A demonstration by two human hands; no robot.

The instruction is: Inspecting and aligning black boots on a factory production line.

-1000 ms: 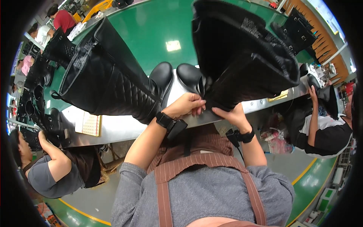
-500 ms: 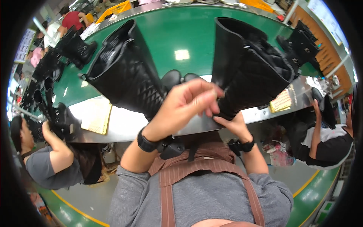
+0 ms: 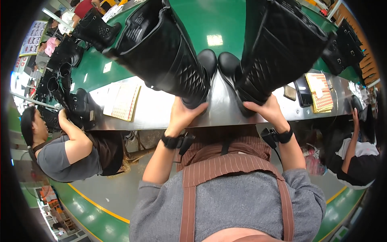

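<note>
One tall left boot stands on the metal bench at eleven o'clock, the right boot at one; left hand and right hand curl around their ankles, fingertips hidden. Uneven pushing could topple either.

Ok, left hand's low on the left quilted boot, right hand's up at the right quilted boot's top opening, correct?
Not quite: the head view shows the right hand low on the right quilted boot, not up at its top. The left hand is indeed low on the left quilted boot.
</note>
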